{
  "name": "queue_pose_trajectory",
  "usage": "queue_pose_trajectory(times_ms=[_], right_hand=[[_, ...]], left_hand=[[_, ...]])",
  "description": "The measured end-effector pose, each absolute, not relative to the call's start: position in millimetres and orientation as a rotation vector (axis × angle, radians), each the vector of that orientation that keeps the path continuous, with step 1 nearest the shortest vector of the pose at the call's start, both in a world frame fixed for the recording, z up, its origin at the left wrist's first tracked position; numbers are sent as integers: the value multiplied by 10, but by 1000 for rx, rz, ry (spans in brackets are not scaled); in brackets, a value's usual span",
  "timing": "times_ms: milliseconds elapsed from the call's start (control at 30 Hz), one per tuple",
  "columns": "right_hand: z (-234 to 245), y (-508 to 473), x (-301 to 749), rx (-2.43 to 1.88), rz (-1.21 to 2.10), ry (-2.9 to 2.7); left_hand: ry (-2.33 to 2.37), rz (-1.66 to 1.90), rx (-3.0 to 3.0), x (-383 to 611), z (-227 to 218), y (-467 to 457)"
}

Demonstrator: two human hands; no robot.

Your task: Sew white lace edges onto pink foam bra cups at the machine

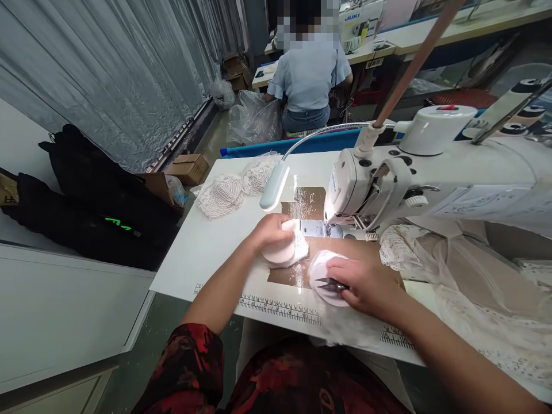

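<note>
A: What are the hands on?
B: The left hand (272, 231) is closed, thumb over fingers, on a pale padded piece (278, 253) just left of the needle. The right hand (357, 280) is partly curled around small dark snips (330, 284), its fingers touching a second padded piece (321, 264)

A: How do those look?
B: Soft, rounded, pinkish white; the left one has a textured white edge, the right one lies nearly flat

A: And around them?
B: Both are over a shiny brown patch (366, 248) on a white table (185, 264), ruler marks (276, 307) along its near edge. The sewing machine (349, 184) stands beyond, with two lace cups (222, 195) at far left and lacy fabric (474, 305) heaped at right. Further off, a person in light blue (306, 77) sits near a grey curtain (107, 57)

A: Anything unclear?
B: Most left fingers are hidden, the snips' handles disappear into the right palm, glare washes over the brown patch, and machine and fabric are cut off at right
</note>
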State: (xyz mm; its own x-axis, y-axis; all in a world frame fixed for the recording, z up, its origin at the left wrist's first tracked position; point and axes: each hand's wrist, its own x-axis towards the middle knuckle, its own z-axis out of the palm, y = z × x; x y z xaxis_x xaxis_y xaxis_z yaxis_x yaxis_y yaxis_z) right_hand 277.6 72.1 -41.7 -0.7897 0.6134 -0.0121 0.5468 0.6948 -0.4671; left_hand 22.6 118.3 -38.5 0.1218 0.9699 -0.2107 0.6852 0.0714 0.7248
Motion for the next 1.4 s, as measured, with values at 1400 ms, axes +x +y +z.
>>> queue_pose_trajectory(times_ms=[1400], right_hand=[[-372,1038,2653,-1073,1403,-2147]], left_hand=[[970,503,1267,436,-468,954]])
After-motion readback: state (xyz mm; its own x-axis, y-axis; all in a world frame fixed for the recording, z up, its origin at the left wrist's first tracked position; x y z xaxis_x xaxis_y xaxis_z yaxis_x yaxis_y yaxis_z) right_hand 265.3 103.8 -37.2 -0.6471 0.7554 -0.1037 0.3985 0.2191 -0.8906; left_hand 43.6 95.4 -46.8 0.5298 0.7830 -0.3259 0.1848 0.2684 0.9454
